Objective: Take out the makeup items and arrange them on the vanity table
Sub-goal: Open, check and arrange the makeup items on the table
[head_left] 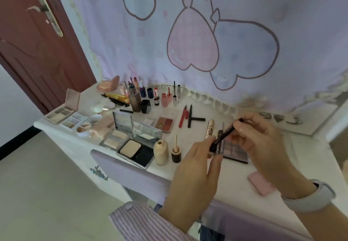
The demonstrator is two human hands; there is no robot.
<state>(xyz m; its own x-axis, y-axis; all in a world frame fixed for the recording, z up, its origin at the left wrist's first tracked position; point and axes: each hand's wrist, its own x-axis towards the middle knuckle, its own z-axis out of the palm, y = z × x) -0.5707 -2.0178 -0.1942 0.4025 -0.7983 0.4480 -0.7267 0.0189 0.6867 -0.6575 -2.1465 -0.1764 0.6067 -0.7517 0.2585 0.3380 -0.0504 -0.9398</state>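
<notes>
Mostly done, I judge: palettes, bottles and brushes [116, 97] already cover the surface [235, 182]. My left hand [194, 174] and right hand [263, 142] pinch a black pen [224, 135] in their fingers above an eyeshadow palette [234, 151], not yet placed.

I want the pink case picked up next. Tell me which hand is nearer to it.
Right. The right hand holds a black pen just above the pink case; the left hand grips the pen's other end, farther left.
</notes>
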